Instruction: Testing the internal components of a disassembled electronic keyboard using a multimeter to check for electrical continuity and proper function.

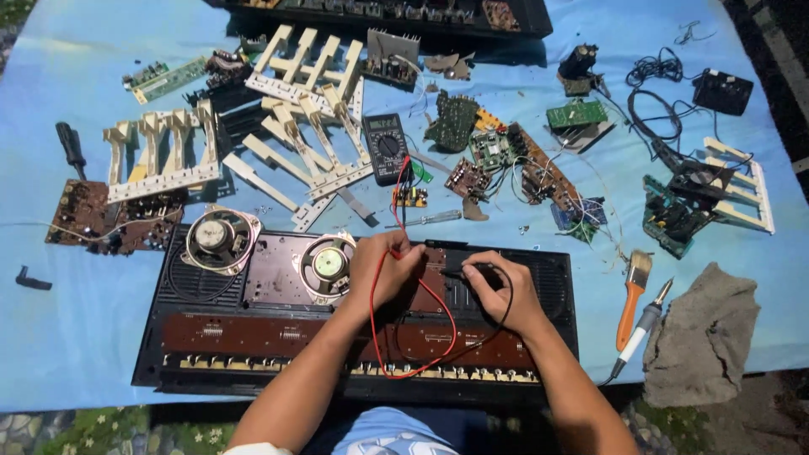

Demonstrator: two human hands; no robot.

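- The left hand (383,268) holds the red probe (396,250) with closed fingers, tip down on the brown board (278,333) inside the open keyboard case (552,278).
- The right hand (499,291) pinches the black probe (459,270), also on this case.
- The meter (386,147) lies just behind the case; both wires go to it.
- Two speakers (221,238) sit in the case, left of the hands.
- A brush (634,295) lies right of the case.

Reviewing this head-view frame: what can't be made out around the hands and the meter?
- Probe tips: covered by the left hand and right hand.
- Multimeter display and dial setting: too small.
- Board contacts being touched: hidden under both hands.
- Black case at the top: cut off by the frame edge.
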